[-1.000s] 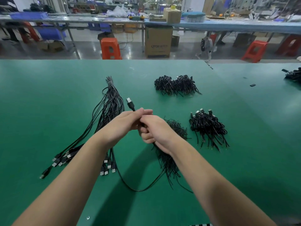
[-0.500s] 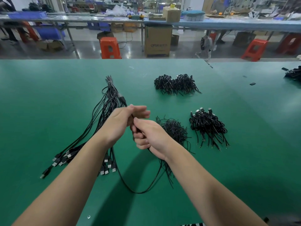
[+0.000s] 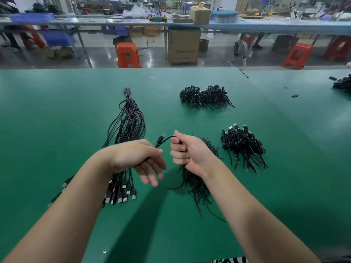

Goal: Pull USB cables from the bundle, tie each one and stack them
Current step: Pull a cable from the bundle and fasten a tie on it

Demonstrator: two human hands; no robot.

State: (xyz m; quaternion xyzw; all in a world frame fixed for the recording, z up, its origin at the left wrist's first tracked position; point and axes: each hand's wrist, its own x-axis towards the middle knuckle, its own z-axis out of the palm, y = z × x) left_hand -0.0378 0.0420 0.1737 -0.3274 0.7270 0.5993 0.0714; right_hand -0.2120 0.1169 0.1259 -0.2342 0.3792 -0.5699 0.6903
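One black USB cable [image 3: 164, 139] arcs between my hands above the green table [image 3: 57, 111]. My right hand [image 3: 187, 153] grips it in a fist, and the cable hangs down from the fist in a loop. My left hand [image 3: 140, 161] is turned palm down with the cable running under it; its fingers point down and look loosely spread. The plug end pokes up just beyond my left hand. A long bundle of black USB cables [image 3: 127, 126] lies under my left wrist, its plugs fanned toward me. A stack of tied cables [image 3: 243, 145] sits to the right.
Another heap of tied cables [image 3: 205, 96] lies farther back at centre. Loose black ties or cables [image 3: 197, 185] lie under my right wrist. More black cables [image 3: 343, 83] sit at the far right edge. Orange stools [image 3: 128, 55] and a cardboard box [image 3: 184, 46] stand beyond the table.
My hands were pressed together around the cable; now they have come apart. My left hand has rolled palm down and dropped lower. The plug has swung from upright toward the gap between my hands.
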